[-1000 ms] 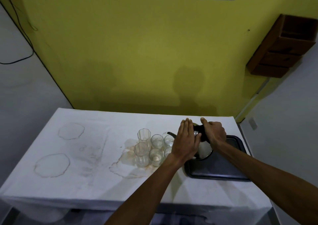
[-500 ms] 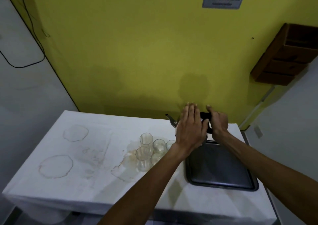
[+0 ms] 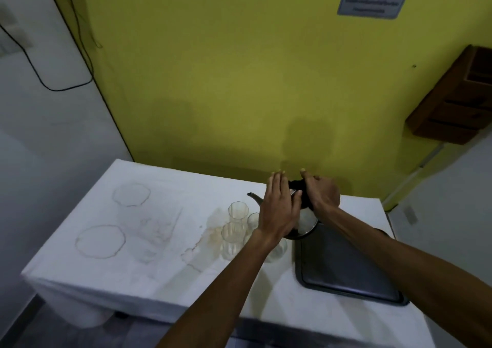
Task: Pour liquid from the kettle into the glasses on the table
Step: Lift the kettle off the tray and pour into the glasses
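A steel kettle (image 3: 306, 221) is held above the far left corner of the dark tray (image 3: 343, 265), tilted with its thin spout (image 3: 254, 197) pointing left over the glasses. My right hand (image 3: 320, 192) grips its black handle from above. My left hand (image 3: 279, 208) lies flat, fingers together, against the kettle's lid and side. A cluster of several clear glasses (image 3: 237, 210) stands on the white tablecloth just left of the kettle; my left wrist hides some of them. I cannot see any liquid stream.
The white-covered table (image 3: 165, 241) carries brown ring stains at the left and a wet stain beside the glasses. A yellow wall stands right behind the table, with a wooden box shelf (image 3: 458, 100) at the right. A black cable hangs at the left.
The kettle has been lifted off the tray and carried up and to the left, and now tilts with its spout over the glasses. Both hands stayed on it.
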Available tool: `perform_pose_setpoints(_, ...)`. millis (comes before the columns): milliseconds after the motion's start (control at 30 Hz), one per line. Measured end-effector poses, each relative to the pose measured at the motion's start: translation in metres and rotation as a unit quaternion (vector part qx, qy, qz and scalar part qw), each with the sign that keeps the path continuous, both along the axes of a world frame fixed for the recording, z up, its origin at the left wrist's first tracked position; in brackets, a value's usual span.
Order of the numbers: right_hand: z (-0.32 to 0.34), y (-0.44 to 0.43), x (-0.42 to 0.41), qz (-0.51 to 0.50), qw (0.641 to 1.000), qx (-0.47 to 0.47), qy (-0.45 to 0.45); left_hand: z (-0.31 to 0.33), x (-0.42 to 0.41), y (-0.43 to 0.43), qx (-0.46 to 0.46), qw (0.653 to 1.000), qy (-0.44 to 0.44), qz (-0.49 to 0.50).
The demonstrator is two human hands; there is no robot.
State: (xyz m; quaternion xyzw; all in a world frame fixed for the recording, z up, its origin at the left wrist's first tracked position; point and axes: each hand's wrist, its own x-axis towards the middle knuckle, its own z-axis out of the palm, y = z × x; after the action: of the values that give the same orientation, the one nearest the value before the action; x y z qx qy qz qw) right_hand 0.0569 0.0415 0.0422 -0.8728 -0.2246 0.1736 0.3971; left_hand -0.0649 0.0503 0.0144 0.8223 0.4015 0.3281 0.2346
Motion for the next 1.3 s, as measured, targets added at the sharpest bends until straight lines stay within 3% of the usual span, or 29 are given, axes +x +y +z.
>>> perform_pose_setpoints(167,-0.009,0.006,-0.01,0.011,0.999,-0.031,-0.032,-0.012,-0.014,0.002,-0.06,0.998,-0.003,-0.01)
perform_pose_setpoints(600,-0.012,0.012,-0.014,0.019,0.996,-0.039,-0.073,-0.02,-0.026,0.002,-0.103,0.994,-0.019,-0.038)
perform_pose_setpoints(1300,0.004,0.019,-0.002,0.049,0.986,-0.021,-0.158,-0.017,-0.015,0.007,-0.095,0.994,-0.024,-0.042)
